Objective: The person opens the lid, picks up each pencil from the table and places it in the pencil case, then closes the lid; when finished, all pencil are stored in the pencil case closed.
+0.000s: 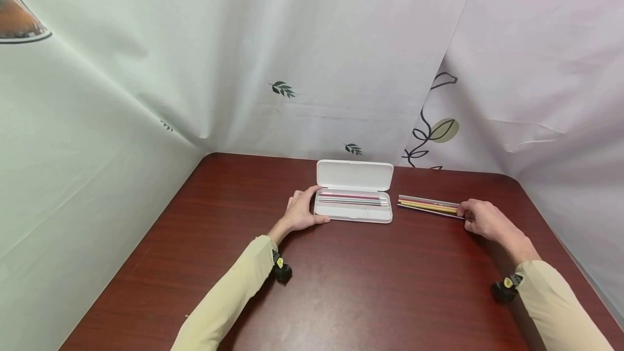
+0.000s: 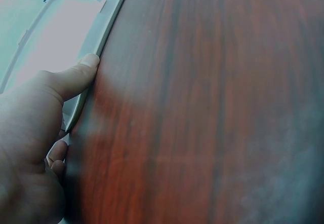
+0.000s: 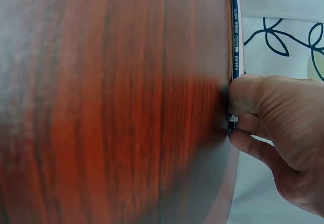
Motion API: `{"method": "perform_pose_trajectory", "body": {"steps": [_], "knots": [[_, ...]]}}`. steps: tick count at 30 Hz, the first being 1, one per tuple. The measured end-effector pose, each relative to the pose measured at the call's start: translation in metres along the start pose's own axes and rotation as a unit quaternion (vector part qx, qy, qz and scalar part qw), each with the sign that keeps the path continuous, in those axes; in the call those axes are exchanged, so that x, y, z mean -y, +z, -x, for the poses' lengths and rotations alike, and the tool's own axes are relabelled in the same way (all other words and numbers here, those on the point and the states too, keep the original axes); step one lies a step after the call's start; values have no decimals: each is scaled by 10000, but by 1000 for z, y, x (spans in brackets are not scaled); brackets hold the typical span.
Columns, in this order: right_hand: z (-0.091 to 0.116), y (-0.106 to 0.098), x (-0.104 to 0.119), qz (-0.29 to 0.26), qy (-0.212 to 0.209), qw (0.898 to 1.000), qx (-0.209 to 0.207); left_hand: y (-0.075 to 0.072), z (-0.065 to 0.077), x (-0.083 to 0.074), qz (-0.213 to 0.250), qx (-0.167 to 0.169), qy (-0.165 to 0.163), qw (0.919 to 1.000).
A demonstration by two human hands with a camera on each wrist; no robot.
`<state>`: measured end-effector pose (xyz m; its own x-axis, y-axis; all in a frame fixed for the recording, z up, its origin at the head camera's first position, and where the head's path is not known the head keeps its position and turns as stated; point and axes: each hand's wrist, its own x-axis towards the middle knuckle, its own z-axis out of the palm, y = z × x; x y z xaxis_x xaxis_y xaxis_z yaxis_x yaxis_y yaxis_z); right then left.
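A white pencil case [image 1: 341, 213] lies on the table with its lid [image 1: 355, 175] raised at the back. Several pencils [image 1: 351, 198] lie lengthwise in its rear compartment. At the case's left end, my left hand [image 1: 299, 213] grips it, thumb on the front edge and fingers at the back corner. To the right of the case lies a bundle of several coloured pencils [image 1: 429, 206]. My right hand [image 1: 487, 222] pinches the right end of that bundle. In the right wrist view, a dark blue pencil [image 3: 236, 31] runs under the thumb; the other fingertips are partly hidden.
The brown wooden table [image 1: 361, 286] reaches back to a white printed curtain [image 1: 317, 118], which also hangs along the left and right sides. Case and loose pencils lie near the table's far edge, with a narrow gap between them.
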<state>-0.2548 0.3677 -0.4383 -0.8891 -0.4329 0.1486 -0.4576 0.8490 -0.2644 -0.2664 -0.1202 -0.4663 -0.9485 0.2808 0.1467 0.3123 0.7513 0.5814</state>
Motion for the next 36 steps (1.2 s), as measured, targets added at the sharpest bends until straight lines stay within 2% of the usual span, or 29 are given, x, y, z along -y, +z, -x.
{"method": "perform_pose_trajectory", "body": {"steps": [8, 16, 25, 36], "knots": [[0, -3, 0, 2, -7, 10000, -65, -2, -1, -1, 5, -8, 2, 10000], [-4, -6, 7, 21, -223, 9994, -265, -2, -2, -1, -5, -13, -20, 10000], [-12, -9, 21, -21, -567, 9967, -577, -2, -2, -1, 6, -4, -12, 10000], [-28, -4, 42, -152, -855, 9942, -642, 0, -1, 0, 6, -4, -14, 10000]]}}
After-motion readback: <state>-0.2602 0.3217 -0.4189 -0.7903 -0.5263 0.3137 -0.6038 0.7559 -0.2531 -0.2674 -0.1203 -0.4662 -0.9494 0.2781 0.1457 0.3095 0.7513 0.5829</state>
